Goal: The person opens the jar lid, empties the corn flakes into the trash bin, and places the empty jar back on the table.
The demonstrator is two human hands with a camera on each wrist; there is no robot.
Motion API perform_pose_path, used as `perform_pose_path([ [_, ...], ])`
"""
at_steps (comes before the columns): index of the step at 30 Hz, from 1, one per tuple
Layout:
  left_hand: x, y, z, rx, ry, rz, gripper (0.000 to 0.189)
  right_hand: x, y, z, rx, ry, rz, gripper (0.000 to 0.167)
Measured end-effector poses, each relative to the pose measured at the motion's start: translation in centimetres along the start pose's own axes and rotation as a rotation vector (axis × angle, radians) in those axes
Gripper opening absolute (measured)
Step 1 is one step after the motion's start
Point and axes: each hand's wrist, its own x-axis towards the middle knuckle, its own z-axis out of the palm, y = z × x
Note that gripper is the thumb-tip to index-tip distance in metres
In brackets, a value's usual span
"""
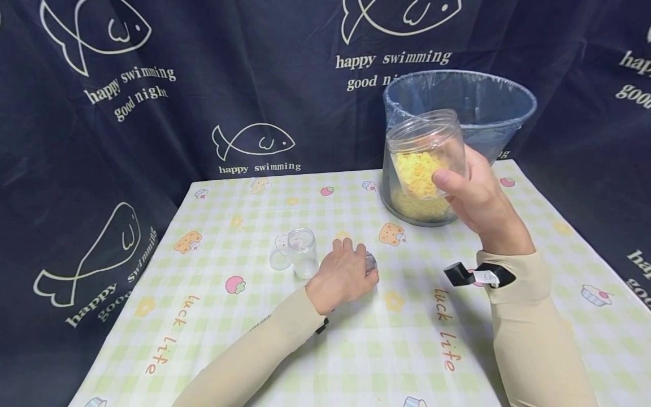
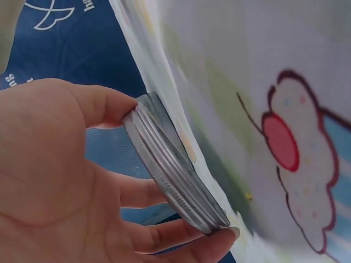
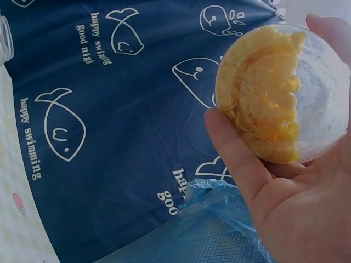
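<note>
My right hand (image 1: 480, 195) grips a clear plastic jar (image 1: 427, 127) part filled with yellow flakes (image 1: 418, 172). The jar is tilted, lidless, and held in front of the bin at its near side. From the right wrist view, the flakes (image 3: 258, 98) lie to one side against the jar's base. Low over the table, my left hand (image 1: 341, 277) pinches a silver screw lid (image 2: 173, 164) by its rim, thumb on one side and fingers on the other. In the head view the hand hides most of that lid (image 1: 370, 263).
A mesh bin lined with a blue plastic bag (image 1: 498, 121) stands at the table's back right. Left of my left hand are a small clear jar (image 1: 304, 257), upright and uncovered, and a clear round lid (image 1: 280, 259). A checked cloth (image 1: 218, 328) covers the table; a dark curtain hangs behind.
</note>
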Motion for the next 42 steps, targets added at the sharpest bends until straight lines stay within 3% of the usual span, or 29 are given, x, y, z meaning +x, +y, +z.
perform_pose_path([
  [14, 0.21, -0.15, 0.11, 0.023, -0.077, -0.037, 0.046, -0.04, -0.12, 0.07, -0.005, -0.006, 0.005, 0.054],
  [21, 0.19, -0.17, -0.03, 0.053, -0.108, -0.038, 0.056, 0.0, -0.15, 0.08, -0.003, -0.005, -0.007, 0.053],
  [42, -0.26, 0.06, -0.32, 0.053, -0.134, -0.045, 0.071, -0.07, -0.22, -0.23, 0.004, 0.007, -0.046, 0.045],
])
